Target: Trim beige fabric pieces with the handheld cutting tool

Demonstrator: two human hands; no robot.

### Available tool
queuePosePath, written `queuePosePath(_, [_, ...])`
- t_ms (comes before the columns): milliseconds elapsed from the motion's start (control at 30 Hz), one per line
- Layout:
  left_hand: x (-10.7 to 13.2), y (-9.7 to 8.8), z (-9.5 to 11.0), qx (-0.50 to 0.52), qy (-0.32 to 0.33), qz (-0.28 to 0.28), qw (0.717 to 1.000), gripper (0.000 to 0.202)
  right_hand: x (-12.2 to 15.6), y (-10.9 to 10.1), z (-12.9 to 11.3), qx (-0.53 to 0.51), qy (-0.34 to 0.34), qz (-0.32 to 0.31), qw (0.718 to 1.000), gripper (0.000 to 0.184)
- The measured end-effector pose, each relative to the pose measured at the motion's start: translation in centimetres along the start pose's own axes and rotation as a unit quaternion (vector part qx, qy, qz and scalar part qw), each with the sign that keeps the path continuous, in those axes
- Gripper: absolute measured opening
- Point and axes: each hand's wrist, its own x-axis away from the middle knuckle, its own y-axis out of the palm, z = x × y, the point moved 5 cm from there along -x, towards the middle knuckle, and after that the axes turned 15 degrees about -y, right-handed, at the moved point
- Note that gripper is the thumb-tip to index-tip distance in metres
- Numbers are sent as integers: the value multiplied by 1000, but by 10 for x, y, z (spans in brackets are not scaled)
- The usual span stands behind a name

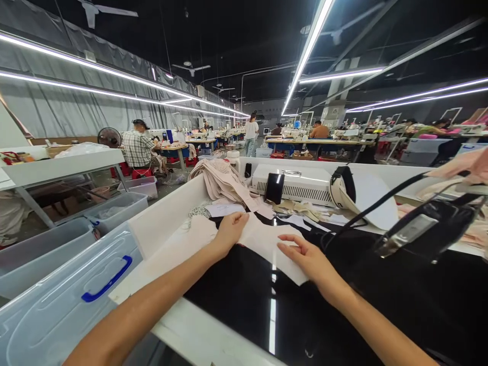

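Glossy black tabletop (236,290), pale blush fabric piece (265,236), flat, angular-edged, left fingers (239,218) pinching it, right fingers (294,238) slightly parted over it

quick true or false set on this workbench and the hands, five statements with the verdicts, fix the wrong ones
1. The left hand is at the left side of a pale fabric piece. True.
2. The right hand is wrapped around a blue handle. False: it is at the right part of the pale fabric piece, fingers apart.
3. The worktop below the hands is matt white. False: it is glossy black.
4. A blue handle is on the translucent lid at the left. True.
5. The draped fabric stack lies right of the white slotted casing. False: it lies left of it.
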Motion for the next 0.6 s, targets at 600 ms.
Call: queuePosePath(600, [-71, 3, -32, -196, -137, 54, 969, 42, -74, -59, 43, 177, -40, 91, 979, 33])
